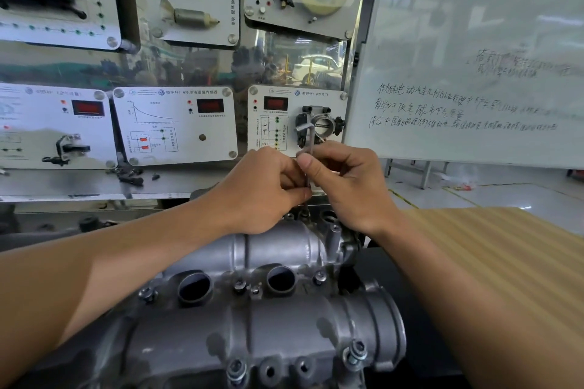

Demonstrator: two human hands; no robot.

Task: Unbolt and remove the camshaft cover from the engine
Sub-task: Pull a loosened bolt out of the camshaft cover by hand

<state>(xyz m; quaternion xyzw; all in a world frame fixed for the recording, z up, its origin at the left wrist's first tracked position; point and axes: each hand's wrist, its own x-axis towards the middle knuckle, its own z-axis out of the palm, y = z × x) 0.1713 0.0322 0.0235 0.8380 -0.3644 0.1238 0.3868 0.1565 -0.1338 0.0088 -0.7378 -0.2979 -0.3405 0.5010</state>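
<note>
The grey cast camshaft cover [275,249] lies lengthwise on the engine in front of me, with two round openings and several bolts [355,352] along its edges. An L-shaped hex key [310,142] stands upright, its lower tip down at a bolt [304,214] on the cover's far end. My left hand [262,189] pinches the key's shaft low down. My right hand [344,180] grips the shaft from the right, thumb pressed against it. The key's tip in the bolt head is partly hidden by my fingers.
A training panel with sensor boards and a mounted throttle body [322,123] stands behind the engine. A whiteboard [474,73] with handwriting is at the right. A ribbed tan surface [512,262] lies at the right of the engine. Small dark parts [131,175] sit on the panel's shelf.
</note>
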